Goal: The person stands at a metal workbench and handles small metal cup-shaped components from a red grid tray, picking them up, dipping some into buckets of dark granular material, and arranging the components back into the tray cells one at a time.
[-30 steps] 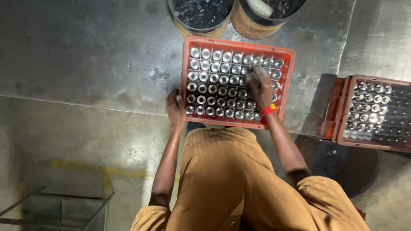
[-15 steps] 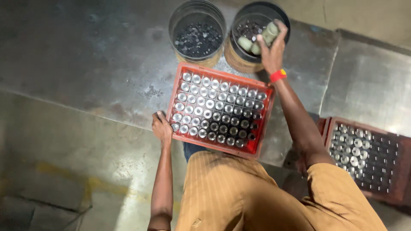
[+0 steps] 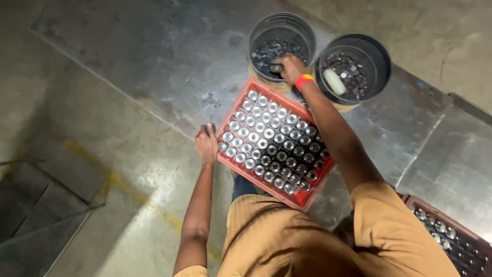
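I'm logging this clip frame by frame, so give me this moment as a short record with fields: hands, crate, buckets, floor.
left hand: grips the left edge of the red crate
right hand: over the left bucket, holding a small dark object; red wristband
crate: full of rows of bottles with shiny tops
right bucket: holds small dark pieces and one pale bottle
second crate: at lower right, partly in view
floor: metal plate beside concrete
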The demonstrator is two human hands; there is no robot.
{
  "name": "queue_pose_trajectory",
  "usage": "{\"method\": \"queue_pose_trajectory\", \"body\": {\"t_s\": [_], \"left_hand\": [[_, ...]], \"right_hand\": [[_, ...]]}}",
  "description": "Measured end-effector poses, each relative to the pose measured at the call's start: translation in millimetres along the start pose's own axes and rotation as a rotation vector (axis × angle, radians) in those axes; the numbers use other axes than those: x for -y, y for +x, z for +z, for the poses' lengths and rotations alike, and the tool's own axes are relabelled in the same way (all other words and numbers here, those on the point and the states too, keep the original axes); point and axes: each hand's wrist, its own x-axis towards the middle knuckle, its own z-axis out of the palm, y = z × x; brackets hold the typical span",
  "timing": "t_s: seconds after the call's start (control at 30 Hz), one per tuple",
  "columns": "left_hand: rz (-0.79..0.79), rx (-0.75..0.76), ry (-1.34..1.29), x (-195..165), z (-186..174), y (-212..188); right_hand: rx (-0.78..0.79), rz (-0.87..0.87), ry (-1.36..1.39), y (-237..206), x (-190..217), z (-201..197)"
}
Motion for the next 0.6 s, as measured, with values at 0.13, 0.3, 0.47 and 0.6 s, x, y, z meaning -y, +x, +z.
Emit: {"method": "queue_pose_trajectory", "body": {"t_s": [0.13, 0.3, 0.47, 0.6], "left_hand": [[0.003, 0.034, 0.015, 3, 3, -1], [0.07, 0.14, -0.069, 7, 7, -2], [0.315, 0.465, -0.032, 9, -1, 21], [0.398, 0.682, -0.235, -22, 11, 49]], "right_hand": [[-0.389, 0.013, 0.147, -29, 13, 13], [-0.658, 0.108, 0.29, -135, 54, 25], [-0.991, 0.5, 0.233, -278, 72, 47], [-0.915, 0.985, -0.046, -337, 54, 69]]}}
